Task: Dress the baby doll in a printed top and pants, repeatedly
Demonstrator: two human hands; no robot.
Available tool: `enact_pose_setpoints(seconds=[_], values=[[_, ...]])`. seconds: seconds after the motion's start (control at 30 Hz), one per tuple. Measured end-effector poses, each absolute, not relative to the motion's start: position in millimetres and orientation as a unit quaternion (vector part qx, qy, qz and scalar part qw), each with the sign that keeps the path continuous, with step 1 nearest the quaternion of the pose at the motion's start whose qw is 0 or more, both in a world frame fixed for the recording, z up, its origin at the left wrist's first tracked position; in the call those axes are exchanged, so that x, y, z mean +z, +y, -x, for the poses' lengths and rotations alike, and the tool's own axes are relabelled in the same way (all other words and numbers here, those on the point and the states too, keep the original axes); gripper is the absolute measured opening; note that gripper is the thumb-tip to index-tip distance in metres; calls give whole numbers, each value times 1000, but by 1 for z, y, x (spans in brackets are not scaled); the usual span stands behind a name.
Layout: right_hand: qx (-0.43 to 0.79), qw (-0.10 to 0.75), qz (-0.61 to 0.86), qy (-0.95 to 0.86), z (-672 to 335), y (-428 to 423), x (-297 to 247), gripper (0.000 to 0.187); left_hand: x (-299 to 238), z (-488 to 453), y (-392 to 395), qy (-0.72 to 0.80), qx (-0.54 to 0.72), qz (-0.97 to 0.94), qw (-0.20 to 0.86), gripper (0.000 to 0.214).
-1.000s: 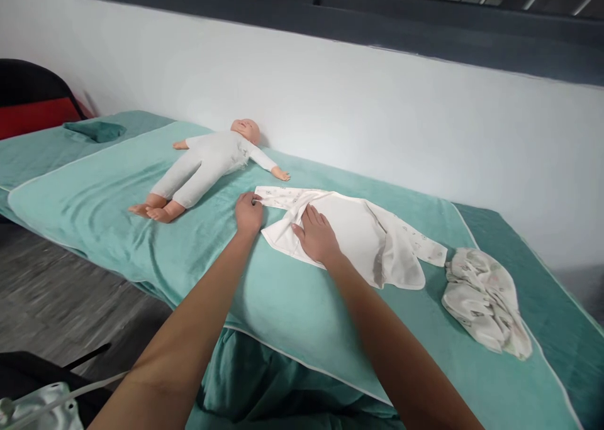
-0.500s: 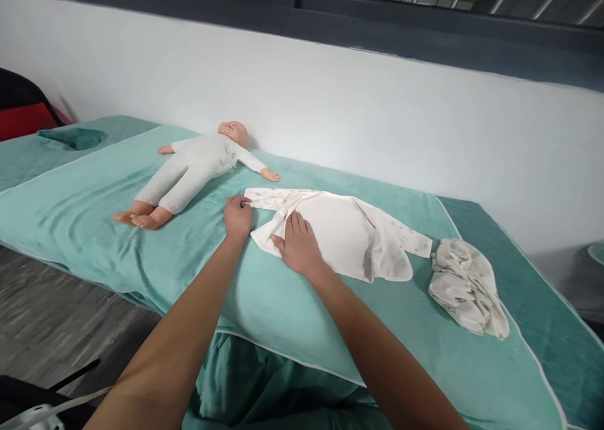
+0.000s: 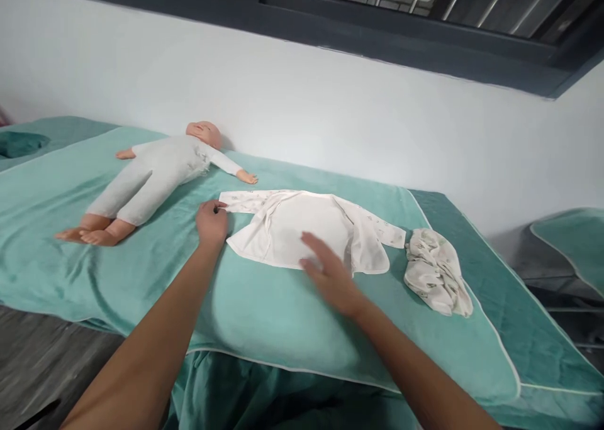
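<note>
A small white baby shirt [image 3: 306, 226] lies spread on the green bed cover, its front panels parted and both sleeves stretched out sideways. My left hand [image 3: 211, 222] pinches the cuff of the shirt's left-hand sleeve. Over the lower middle of the shirt hovers my right hand [image 3: 333, 276], blurred, with its fingers extended and nothing held. To the left a baby doll [image 3: 163, 166] in a whitish suit lies on its back. A crumpled, printed white cloth [image 3: 436, 270] rests just beyond the right-hand sleeve.
The green cover [image 3: 283, 317] spreads over the bed, its front edge hanging near me. A white wall [image 3: 330, 122] rises behind, below a dark window frame [image 3: 212, 21]. Another green-covered surface [image 3: 573, 238] stands at the far right.
My right hand has lifted off the shirt's left front panel and moved right. That panel now lies further open. My left hand still holds the cuff. The view has shifted right.
</note>
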State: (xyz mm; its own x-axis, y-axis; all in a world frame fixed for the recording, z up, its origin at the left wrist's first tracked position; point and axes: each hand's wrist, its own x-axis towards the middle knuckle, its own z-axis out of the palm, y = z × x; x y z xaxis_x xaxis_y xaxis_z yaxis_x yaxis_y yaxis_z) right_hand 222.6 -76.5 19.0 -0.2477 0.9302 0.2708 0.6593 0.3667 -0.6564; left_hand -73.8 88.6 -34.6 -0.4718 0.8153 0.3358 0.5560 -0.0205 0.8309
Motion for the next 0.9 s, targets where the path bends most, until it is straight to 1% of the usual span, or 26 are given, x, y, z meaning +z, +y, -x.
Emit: enact_pose_setpoints(seconds=[0.07,0.13,0.23,0.33,0.43,0.53,0.6,0.7,0.77,0.83,0.9], values=[[127,351,591,-715,-264,-60,19,53,-35,74,89,691,510,-497,125,20],[52,352,659,-663,-305,-47,17,49,-36,74,90,694,507,-496,125,20],[44,342,752,-562,-351,-39,11,45,-37,75,91,697,502,-496,126,21],[65,342,782,-518,-372,-40,7,49,-37,76,91,700,498,-496,126,21],[80,340,778,-522,-375,-39,8,50,-36,75,91,704,494,-495,124,21],[92,346,777,-518,-371,-35,13,44,-35,75,90,706,491,-495,125,22],[83,376,765,-516,-365,-34,18,41,-35,75,90,708,490,-493,126,23],[76,446,709,-540,-342,-41,31,39,-37,77,92,709,490,-490,127,22],[132,457,647,-596,-318,-49,42,37,-39,77,93,710,490,-490,127,22],[233,417,576,-663,-295,-57,53,34,-40,78,93,710,490,-489,128,22],[308,385,531,-689,-280,-61,61,31,-41,78,94,710,490,-489,130,23]])
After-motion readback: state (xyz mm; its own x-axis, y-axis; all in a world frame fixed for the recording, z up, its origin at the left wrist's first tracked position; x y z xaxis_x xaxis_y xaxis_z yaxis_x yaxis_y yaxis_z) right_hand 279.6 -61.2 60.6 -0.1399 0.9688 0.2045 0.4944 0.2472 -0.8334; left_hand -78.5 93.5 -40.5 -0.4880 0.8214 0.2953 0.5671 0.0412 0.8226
